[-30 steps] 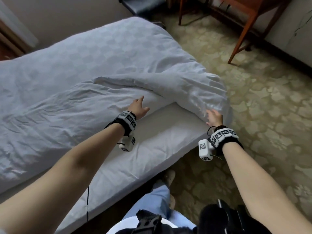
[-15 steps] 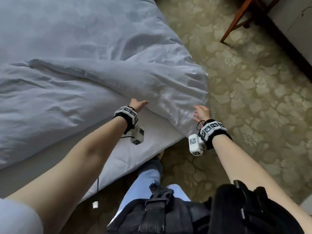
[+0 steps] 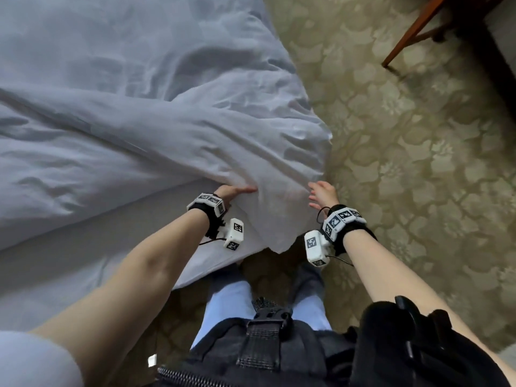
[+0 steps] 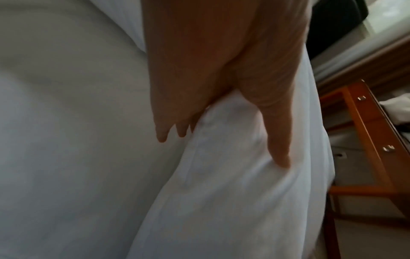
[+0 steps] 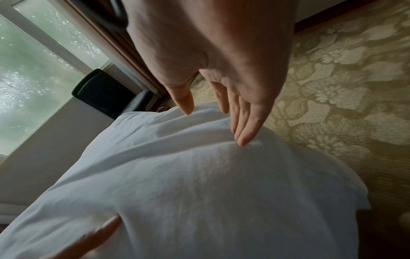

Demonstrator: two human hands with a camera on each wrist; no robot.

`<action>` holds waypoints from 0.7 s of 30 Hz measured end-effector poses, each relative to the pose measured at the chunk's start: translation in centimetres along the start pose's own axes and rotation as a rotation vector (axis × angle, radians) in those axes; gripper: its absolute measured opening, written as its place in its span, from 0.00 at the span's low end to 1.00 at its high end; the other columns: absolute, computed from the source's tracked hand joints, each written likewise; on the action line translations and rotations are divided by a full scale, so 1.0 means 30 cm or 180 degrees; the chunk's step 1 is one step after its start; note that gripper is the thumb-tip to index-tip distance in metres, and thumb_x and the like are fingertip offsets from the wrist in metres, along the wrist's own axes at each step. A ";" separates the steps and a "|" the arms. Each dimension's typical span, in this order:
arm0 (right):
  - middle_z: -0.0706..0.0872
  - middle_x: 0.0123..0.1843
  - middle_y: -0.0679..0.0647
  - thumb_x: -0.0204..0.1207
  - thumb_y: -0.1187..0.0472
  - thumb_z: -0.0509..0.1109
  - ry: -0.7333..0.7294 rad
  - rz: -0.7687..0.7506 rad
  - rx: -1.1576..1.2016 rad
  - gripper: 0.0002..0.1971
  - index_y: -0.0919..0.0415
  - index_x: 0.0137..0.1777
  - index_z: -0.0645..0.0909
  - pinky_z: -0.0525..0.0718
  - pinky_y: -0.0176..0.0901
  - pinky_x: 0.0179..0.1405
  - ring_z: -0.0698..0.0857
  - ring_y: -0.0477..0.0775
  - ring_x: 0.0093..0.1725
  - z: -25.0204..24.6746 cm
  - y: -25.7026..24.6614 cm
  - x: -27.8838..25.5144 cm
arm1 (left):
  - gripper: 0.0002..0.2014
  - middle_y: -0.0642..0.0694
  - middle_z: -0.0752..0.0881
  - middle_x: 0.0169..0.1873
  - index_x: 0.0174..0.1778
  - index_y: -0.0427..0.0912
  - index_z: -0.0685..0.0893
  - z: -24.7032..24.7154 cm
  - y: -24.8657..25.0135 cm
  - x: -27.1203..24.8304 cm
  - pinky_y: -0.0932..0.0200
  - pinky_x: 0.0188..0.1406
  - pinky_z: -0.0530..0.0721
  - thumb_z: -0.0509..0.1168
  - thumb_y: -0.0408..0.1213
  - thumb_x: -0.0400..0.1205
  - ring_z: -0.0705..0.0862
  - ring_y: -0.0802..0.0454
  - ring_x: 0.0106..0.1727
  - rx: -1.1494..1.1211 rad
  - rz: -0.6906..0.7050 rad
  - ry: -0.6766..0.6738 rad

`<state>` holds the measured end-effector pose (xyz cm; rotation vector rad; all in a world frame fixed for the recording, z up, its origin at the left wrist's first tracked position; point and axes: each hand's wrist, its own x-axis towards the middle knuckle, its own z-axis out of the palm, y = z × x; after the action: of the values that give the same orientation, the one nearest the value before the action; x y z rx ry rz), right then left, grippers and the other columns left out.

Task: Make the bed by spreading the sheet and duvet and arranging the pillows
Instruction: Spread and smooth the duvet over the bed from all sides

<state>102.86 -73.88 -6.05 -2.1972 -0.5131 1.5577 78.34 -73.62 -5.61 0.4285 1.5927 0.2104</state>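
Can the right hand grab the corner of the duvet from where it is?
Probably yes. The right hand is open, its fingers right at the duvet corner hanging off the bed, with nothing in between.

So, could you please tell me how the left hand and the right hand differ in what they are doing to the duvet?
The left hand pinches a fold of the duvet between thumb and fingers; the right hand grips nothing. The left hand's fingers press into the cloth, while the right hand's are straight and spread, fingertips about at the surface. Both are at the duvet's near corner.
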 end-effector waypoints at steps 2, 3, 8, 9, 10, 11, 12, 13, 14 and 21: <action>0.78 0.54 0.60 0.81 0.61 0.64 -0.0081 -0.0035 -0.0057 0.27 0.65 0.79 0.63 0.84 0.49 0.47 0.79 0.58 0.54 -0.073 -0.024 0.042 | 0.34 0.46 0.83 0.59 0.66 0.36 0.80 0.113 0.011 -0.034 0.56 0.56 0.71 0.80 0.46 0.67 0.78 0.49 0.60 0.0092 0.0068 -0.0149; 0.78 0.56 0.61 0.81 0.61 0.64 -0.0106 -0.0064 -0.0109 0.28 0.65 0.79 0.63 0.84 0.50 0.48 0.80 0.59 0.55 -0.119 -0.036 0.060 | 0.32 0.46 0.84 0.55 0.62 0.37 0.82 0.176 0.017 -0.051 0.57 0.55 0.71 0.81 0.48 0.65 0.79 0.49 0.55 0.0116 0.0094 -0.0205; 0.82 0.55 0.65 0.80 0.64 0.64 -0.0374 -0.0125 -0.0343 0.22 0.64 0.73 0.70 0.80 0.44 0.35 0.81 0.58 0.49 -0.302 -0.071 0.105 | 0.18 0.46 0.79 0.33 0.39 0.41 0.82 0.396 0.125 -0.139 0.61 0.33 0.72 0.78 0.50 0.69 0.75 0.52 0.33 0.0141 0.0457 0.0341; 0.82 0.47 0.61 0.79 0.64 0.64 -0.0485 -0.0179 -0.0397 0.13 0.61 0.64 0.75 0.76 0.41 0.29 0.80 0.56 0.42 -0.336 -0.079 0.107 | 0.15 0.46 0.81 0.33 0.43 0.39 0.83 0.437 0.166 -0.164 0.60 0.32 0.74 0.76 0.47 0.72 0.78 0.51 0.34 -0.0066 0.0554 0.0385; 0.80 0.39 0.58 0.79 0.63 0.65 -0.0608 -0.0256 -0.0453 0.04 0.59 0.52 0.77 0.72 0.38 0.25 0.77 0.53 0.35 -0.368 -0.095 0.112 | 0.14 0.45 0.83 0.34 0.49 0.39 0.83 0.478 0.221 -0.195 0.60 0.31 0.78 0.75 0.42 0.74 0.81 0.50 0.34 -0.0397 0.0692 0.0378; 0.77 0.33 0.55 0.78 0.61 0.65 -0.0691 -0.0378 -0.0514 0.05 0.60 0.41 0.76 0.69 0.36 0.22 0.73 0.51 0.29 -0.392 -0.117 0.124 | 0.11 0.46 0.86 0.34 0.52 0.39 0.83 0.511 0.277 -0.220 0.61 0.27 0.80 0.73 0.38 0.76 0.84 0.50 0.32 -0.0742 0.0807 0.0414; 0.74 0.30 0.54 0.77 0.58 0.64 -0.0686 -0.0494 -0.0611 0.10 0.60 0.35 0.76 0.68 0.36 0.21 0.70 0.50 0.27 -0.411 -0.136 0.158 | 0.09 0.47 0.86 0.32 0.52 0.40 0.82 0.538 0.334 -0.244 0.63 0.24 0.81 0.70 0.35 0.78 0.84 0.51 0.30 -0.1030 0.0954 0.0483; 0.75 0.30 0.52 0.78 0.57 0.63 -0.0737 -0.0579 -0.0617 0.11 0.60 0.36 0.78 0.69 0.37 0.25 0.71 0.49 0.28 -0.435 -0.170 0.184 | 0.08 0.47 0.85 0.32 0.53 0.40 0.81 0.565 0.395 -0.261 0.64 0.23 0.81 0.68 0.33 0.79 0.84 0.51 0.29 -0.1154 0.1079 0.0596; 0.78 0.34 0.52 0.78 0.56 0.63 -0.0830 -0.0664 -0.0545 0.09 0.60 0.45 0.82 0.75 0.39 0.31 0.76 0.50 0.32 -0.452 -0.207 0.210 | 0.08 0.46 0.84 0.33 0.54 0.40 0.81 0.586 0.452 -0.283 0.64 0.23 0.80 0.67 0.32 0.79 0.83 0.51 0.30 -0.1240 0.1188 0.0679; 0.72 0.75 0.62 0.66 0.76 0.77 -0.1790 -0.1999 -0.1014 0.45 0.56 0.81 0.61 0.81 0.56 0.65 0.77 0.61 0.70 -0.555 -0.525 0.125 | 0.03 0.43 0.80 0.32 0.41 0.39 0.80 0.605 0.724 -0.395 0.59 0.28 0.78 0.65 0.27 0.78 0.81 0.51 0.27 -0.1558 0.1661 0.1084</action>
<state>118.77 -60.32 4.09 -1.5017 -1.5373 1.7725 99.64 -60.80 12.36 0.4289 1.6596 1.0948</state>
